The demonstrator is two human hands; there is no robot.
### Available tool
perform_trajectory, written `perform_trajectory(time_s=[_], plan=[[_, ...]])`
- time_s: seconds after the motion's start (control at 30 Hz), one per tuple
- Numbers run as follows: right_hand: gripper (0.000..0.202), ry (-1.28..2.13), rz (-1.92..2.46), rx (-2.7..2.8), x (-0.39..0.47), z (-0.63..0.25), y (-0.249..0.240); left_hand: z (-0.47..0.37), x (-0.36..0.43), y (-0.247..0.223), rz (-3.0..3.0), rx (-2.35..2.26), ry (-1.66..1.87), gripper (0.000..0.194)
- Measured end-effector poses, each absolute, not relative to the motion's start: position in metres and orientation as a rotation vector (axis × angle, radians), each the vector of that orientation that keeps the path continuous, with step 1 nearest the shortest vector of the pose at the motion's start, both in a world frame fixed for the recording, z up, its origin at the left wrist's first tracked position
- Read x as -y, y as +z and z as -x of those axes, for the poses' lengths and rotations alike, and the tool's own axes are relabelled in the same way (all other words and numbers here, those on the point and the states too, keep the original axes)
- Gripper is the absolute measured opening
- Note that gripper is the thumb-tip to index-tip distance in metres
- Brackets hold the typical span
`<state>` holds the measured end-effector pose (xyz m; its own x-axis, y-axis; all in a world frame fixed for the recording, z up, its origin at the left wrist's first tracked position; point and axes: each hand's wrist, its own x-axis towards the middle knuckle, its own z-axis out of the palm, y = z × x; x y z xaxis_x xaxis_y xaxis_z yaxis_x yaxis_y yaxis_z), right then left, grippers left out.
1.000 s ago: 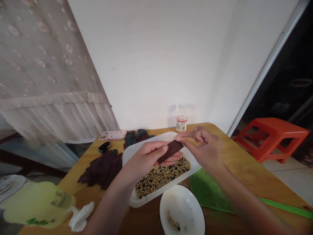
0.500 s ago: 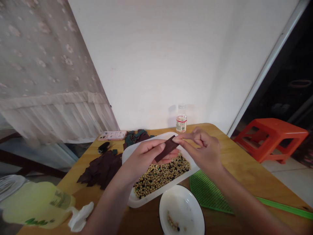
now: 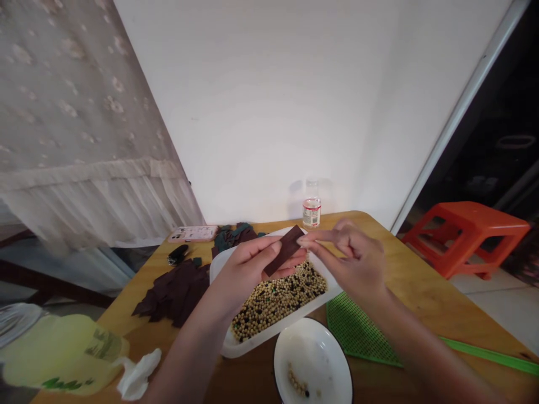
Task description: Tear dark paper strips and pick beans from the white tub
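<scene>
Here, the left hand (image 3: 248, 264) grasps a brown strip (image 3: 285, 251) above the white tray (image 3: 238, 349), while the right hand (image 3: 357, 252) pinches at the strip's edge. A white bowl (image 3: 324, 367) crowds the tray's near edge; the right forearm (image 3: 421, 334) crosses a green mesh (image 3: 356, 331); a bottle (image 3: 311, 214) and pink phone (image 3: 196, 233) sit along the worktop's (image 3: 408, 266) far edge.

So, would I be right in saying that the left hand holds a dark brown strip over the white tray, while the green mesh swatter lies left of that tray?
Not quite: the green mesh swatter lies to the right of the white tray, as the head view shows. The left hand does hold the dark brown strip over the tray.
</scene>
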<state>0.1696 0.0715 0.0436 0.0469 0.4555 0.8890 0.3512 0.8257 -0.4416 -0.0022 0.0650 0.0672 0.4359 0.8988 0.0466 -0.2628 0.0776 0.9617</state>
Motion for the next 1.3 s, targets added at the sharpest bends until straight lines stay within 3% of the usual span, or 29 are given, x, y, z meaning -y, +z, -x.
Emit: perform_trajectory(time_s=[0.73,1.3], plan=[[0.051,0.125,0.646,1.539,-0.0736,-0.1681,0.0407,-0.0046,-0.0649,0.0659,-1.115,-0.676,1.018,0.016],[0.048,0.125,0.734,1.472,-0.0784,-0.1696,0.0376,0.0015,-0.0646,0.0668,-1.161,-0.645,0.845,0.028]])
